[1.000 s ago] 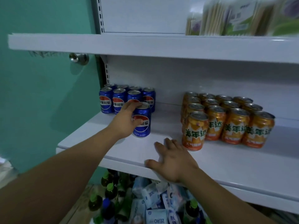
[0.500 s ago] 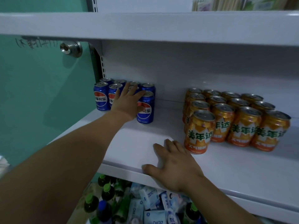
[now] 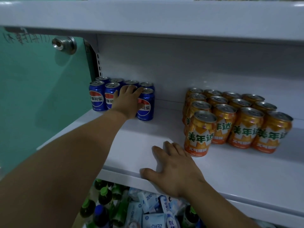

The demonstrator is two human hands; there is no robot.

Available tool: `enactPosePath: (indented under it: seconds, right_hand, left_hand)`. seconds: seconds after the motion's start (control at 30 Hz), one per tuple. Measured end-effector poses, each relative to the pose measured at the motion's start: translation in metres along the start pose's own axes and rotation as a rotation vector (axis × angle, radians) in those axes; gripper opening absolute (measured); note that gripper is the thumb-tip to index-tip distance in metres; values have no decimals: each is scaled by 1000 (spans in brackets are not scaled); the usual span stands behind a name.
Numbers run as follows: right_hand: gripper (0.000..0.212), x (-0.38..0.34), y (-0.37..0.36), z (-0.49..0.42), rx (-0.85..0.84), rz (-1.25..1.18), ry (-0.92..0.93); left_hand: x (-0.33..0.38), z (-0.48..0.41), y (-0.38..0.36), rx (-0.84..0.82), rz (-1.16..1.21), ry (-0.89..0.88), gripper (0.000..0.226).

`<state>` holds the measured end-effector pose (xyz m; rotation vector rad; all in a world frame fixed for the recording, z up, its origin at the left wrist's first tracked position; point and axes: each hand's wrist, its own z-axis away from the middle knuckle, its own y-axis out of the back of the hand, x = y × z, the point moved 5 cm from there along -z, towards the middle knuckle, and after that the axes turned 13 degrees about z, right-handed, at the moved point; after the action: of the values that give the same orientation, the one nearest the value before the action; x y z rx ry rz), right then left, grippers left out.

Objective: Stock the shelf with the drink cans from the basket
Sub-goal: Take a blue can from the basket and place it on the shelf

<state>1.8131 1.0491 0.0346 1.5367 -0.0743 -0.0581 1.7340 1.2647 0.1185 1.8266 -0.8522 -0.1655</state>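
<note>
Head view: left hand (image 3: 127,102) is up at centre-left of the frame, fingers stretched flat over the tops of the blue cans (image 3: 98,98), thumb against the side of the front-right blue can (image 3: 146,111); the blue cans stand packed at the back left of the shelf (image 3: 238,176); right hand (image 3: 174,171) lies spread, palm down, on the shelf's front edge at lower centre; orange cans (image 3: 246,127) stand in rows at right, well apart from the blue ones; green-capped bottles (image 3: 105,195) show below.
</note>
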Motion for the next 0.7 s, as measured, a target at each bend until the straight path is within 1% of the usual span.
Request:
enactPosePath:
  seconds: [0.2,0.33,0.43,0.57,0.63,0.7]
  right_hand:
    - [84,0,2,1,-13,-9,4]
    - [85,2,1,1,-17,-6,0]
    - [85,1,1,0,-4,-4,3]
    - [83,0,1,0,33,-17,9]
    - [87,0,3,0,57,-38,16]
    - [92,-1,6,1,90,-53,22]
  left_hand:
    - [1,-6,-3,74,-24,-1,60]
    - [3,-7,-6,83,-2,9,60]
    - [1,-6,-7,59,29,24,65]
    - [2,6,-4,24,115,76,79]
    - [5,18,1,17,148,106,80]
    - [11,37,4,-43,195,125,78]
